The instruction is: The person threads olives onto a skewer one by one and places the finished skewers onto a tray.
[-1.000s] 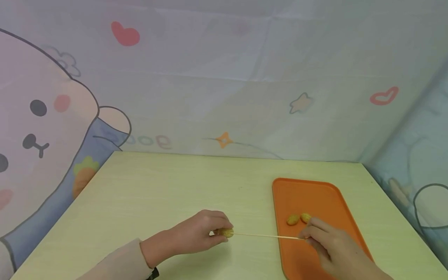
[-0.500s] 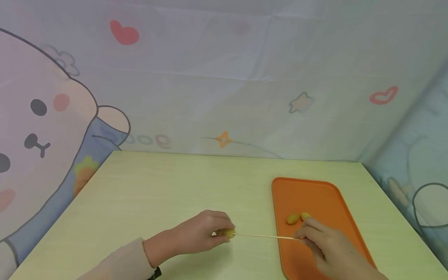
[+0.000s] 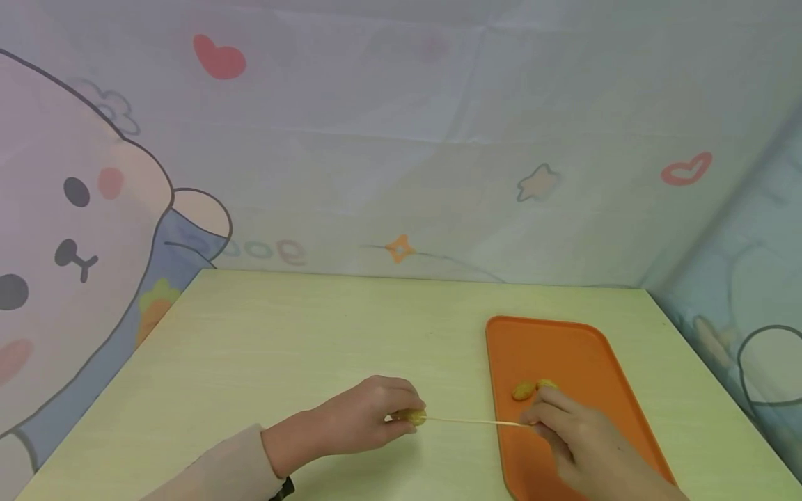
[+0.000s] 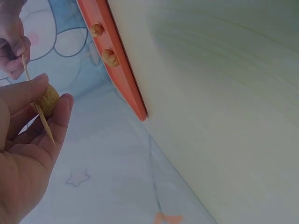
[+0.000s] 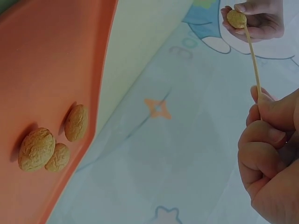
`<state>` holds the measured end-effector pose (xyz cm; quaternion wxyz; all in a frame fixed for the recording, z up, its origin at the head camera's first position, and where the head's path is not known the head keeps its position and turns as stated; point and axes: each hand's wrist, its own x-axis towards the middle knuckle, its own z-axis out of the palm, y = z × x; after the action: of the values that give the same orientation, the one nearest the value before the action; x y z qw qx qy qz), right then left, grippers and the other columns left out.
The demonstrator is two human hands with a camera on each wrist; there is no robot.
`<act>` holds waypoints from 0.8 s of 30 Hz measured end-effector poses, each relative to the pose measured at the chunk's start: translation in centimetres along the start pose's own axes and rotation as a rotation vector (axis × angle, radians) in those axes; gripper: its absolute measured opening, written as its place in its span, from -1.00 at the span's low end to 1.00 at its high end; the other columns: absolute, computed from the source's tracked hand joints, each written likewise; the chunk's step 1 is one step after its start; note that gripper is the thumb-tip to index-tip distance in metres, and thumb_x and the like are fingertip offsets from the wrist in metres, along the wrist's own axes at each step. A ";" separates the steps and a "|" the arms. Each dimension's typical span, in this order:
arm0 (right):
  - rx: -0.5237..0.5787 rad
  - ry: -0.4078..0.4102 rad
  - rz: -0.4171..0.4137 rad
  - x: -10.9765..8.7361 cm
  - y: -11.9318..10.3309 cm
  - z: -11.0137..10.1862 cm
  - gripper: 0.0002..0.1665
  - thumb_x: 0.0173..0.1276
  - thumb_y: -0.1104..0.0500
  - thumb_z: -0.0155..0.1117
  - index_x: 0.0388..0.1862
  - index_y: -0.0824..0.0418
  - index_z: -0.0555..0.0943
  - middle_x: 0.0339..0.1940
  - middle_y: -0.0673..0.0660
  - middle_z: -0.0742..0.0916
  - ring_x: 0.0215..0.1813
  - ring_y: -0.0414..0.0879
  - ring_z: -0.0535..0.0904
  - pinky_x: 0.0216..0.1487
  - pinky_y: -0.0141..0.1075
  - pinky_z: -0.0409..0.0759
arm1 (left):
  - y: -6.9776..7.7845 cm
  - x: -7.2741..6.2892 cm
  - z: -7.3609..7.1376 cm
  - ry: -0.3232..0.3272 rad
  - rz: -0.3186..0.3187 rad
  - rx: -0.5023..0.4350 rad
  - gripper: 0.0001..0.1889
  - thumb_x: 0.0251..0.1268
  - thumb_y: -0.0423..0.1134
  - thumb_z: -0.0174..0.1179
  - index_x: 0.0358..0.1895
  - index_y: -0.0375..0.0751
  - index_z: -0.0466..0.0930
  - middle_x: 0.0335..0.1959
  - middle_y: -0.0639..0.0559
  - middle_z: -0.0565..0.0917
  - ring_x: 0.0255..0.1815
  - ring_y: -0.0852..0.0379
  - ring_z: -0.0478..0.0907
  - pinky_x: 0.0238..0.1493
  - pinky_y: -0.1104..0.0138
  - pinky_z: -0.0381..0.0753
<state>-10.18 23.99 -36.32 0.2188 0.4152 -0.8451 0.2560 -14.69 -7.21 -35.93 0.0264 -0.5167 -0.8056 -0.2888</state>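
Observation:
My left hand (image 3: 370,414) pinches a wrinkled golden-brown ball (image 5: 237,18) between thumb and fingers, above the table. A thin bamboo skewer (image 3: 470,420) runs nearly level from the ball to my right hand (image 3: 583,431). The right thumb and fingertips grip the skewer's rear part, over the orange tray, with the other fingers curled in. In the left wrist view the ball (image 4: 48,99) lies between the fingers, and the skewer's pointed end (image 4: 48,130) sticks out past it over the left palm.
Three more wrinkled balls (image 5: 37,149) lie close together on the orange tray (image 3: 551,341), which sits on the right part of the pale table (image 3: 344,327). Printed cloth (image 3: 376,139) hangs behind the table and along its right side.
The right hand has moved left with the skewer, and the left hand slightly right with the ball. The stretch of skewer between the hands has become shorter.

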 end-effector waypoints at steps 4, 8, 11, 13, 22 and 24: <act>-0.006 0.011 -0.012 0.1 0.0 0.2 -0.53 0.55 -0.02 -0.28 -0.27 0.10 0.59 -0.17 -0.04 0.59 -0.46 -0.45 0.35 -0.47 -0.73 0.30 | 0.1 0.1 0.0 0.012 0.016 0.007 -0.86 0.16 -0.49 0.30 -0.21 -0.33 0.64 -0.32 0.02 0.62 -0.32 0.32 0.50 -0.28 0.65 0.50; 0.003 0.013 -0.021 0.2 0.1 0.5 -0.52 0.54 -0.01 -0.29 -0.27 0.13 0.59 -0.15 0.03 0.61 -0.49 -0.45 0.35 -0.50 -0.73 0.30 | 0.0 0.1 0.1 0.019 0.030 0.018 -0.85 0.15 -0.51 0.29 -0.21 -0.33 0.64 -0.30 0.01 0.63 -0.31 0.31 0.52 -0.27 0.65 0.50; 0.002 -0.001 -0.012 0.3 0.1 0.6 -0.53 0.52 -0.01 -0.28 -0.27 0.13 0.60 -0.16 0.03 0.60 -0.47 -0.39 0.45 -0.49 -0.73 0.34 | 0.0 0.1 0.2 0.018 0.032 0.023 -0.84 0.15 -0.51 0.29 -0.19 -0.34 0.64 -0.29 0.00 0.63 -0.30 0.30 0.53 -0.27 0.65 0.50; 0.000 -0.007 -0.004 0.3 0.0 0.7 -0.59 0.51 0.04 -0.20 -0.27 0.13 0.60 -0.17 0.03 0.60 -0.45 -0.34 0.51 -0.47 -0.72 0.38 | 0.0 0.1 0.2 0.021 0.033 0.024 -0.84 0.15 -0.52 0.29 -0.19 -0.35 0.64 -0.29 0.00 0.63 -0.30 0.30 0.54 -0.27 0.66 0.50; -0.027 0.010 0.004 0.5 -0.2 1.0 -0.84 0.33 0.38 0.20 -0.29 0.13 0.62 -0.12 0.04 0.61 -0.33 -0.20 0.62 -0.29 -0.69 0.50 | -0.1 0.5 0.5 0.038 0.063 0.039 -0.84 0.12 -0.53 0.30 -0.21 -0.37 0.64 -0.31 -0.02 0.63 -0.31 0.27 0.55 -0.26 0.66 0.51; -0.021 0.015 0.008 0.6 -0.3 1.1 -0.70 0.16 0.53 0.32 -0.31 0.14 0.62 -0.14 0.04 0.60 -0.34 -0.22 0.60 -0.30 -0.69 0.49 | -0.1 0.6 0.6 0.039 0.068 0.041 -0.84 0.12 -0.53 0.30 -0.21 -0.37 0.64 -0.31 -0.02 0.63 -0.31 0.27 0.55 -0.25 0.66 0.51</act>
<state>-10.45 22.85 -36.74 0.2284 0.4075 -0.8477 0.2512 -14.87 -6.47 -36.27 0.0627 -0.5372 -0.7927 -0.2812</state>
